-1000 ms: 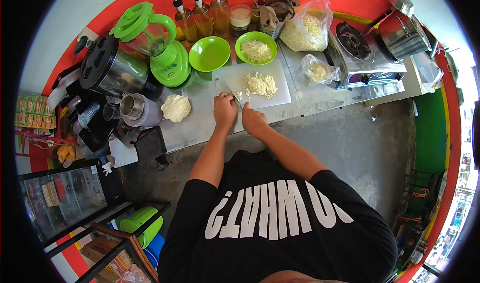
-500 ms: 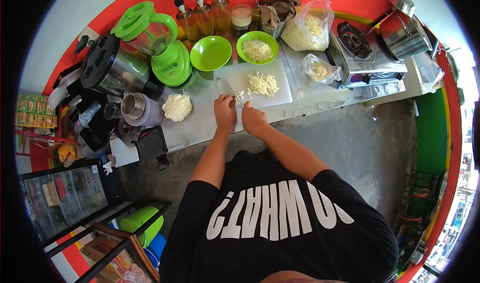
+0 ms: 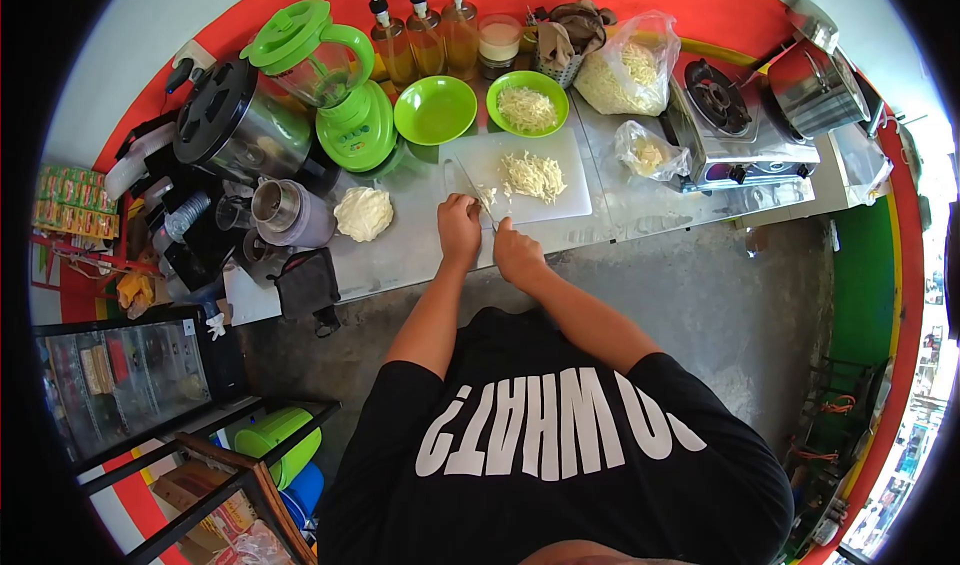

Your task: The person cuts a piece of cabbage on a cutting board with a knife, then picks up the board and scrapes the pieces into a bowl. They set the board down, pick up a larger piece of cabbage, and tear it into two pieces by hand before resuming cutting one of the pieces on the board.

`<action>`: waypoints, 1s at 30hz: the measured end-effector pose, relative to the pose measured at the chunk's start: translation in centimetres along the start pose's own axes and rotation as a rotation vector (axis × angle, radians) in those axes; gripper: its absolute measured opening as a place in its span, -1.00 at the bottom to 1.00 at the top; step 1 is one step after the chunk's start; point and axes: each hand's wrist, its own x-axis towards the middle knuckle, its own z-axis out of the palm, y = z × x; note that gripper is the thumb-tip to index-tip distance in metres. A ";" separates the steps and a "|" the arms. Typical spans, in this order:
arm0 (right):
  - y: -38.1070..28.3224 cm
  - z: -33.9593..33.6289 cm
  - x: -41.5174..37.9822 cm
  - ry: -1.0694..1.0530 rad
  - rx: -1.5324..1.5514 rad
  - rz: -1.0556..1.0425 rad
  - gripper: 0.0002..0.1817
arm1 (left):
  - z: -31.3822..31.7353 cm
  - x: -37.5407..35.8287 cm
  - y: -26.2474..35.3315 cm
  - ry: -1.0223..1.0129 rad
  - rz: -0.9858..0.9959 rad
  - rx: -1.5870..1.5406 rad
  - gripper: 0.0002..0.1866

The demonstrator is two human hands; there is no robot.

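A white cutting board (image 3: pixel 575 190) lies on the metal counter, bearing a heap of shredded cabbage (image 3: pixel 534 176) and a few loose bits. At its near edge, my right hand (image 3: pixel 518 255) is closed round the handle of a knife (image 3: pixel 474 189), whose blade slants away to the left across the board. My left hand (image 3: pixel 459 229) is just left of the blade with its fingers bent together; whatever they pinch is hidden. Further left rests a pale piece of cabbage (image 3: pixel 363 213). Behind the board, a green bowl (image 3: pixel 560 93) holds more shreds, and beside it stands another green bowl (image 3: pixel 435 111).
A green blender (image 3: pixel 355 130) and a large black-lidded container (image 3: pixel 240 125) crowd the left side. Pump bottles (image 3: pixel 427 43) line the wall. To the right are a bag of shredded cabbage (image 3: pixel 625 70), a smaller bag (image 3: pixel 650 153) and a gas stove (image 3: pixel 745 150) beside a pot (image 3: pixel 820 90).
The whole view has shifted slightly, so the counter appears further right. Both hands stay at the board's near edge, and the knife remains in my right hand, with its blade angled slightly differently.
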 end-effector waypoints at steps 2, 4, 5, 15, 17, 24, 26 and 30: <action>0.1 0.4 -0.3 -0.009 -0.007 0.027 -0.58 | 0.0 0.2 0.1 0.012 -0.007 0.005 -0.90; -0.1 0.5 0.2 0.009 0.006 0.019 -0.60 | 0.0 0.1 0.0 0.002 -0.004 0.019 -0.90; 0.0 0.4 0.5 0.028 0.019 0.016 -0.62 | 0.0 0.2 0.0 0.001 -0.004 0.019 -0.90; -0.2 0.5 0.1 -0.018 -0.022 0.035 -0.58 | 0.0 -0.1 0.0 0.003 0.018 0.020 -0.90; -0.3 0.1 0.3 -0.051 0.028 0.034 -0.60 | -0.1 0.1 0.0 0.011 0.024 0.021 -0.90; -0.8 -1.5 -0.4 -0.092 -0.030 -0.002 -0.61 | 0.0 0.0 -0.2 -0.027 -0.036 -0.010 -0.90; -0.6 -0.6 -0.7 -0.077 -0.048 0.012 -0.57 | 0.2 0.0 -0.1 -0.003 -0.037 -0.023 -0.89; -0.7 -0.5 0.4 -0.042 0.004 0.032 -0.56 | -0.1 -0.3 -0.1 0.049 0.044 -0.009 -0.89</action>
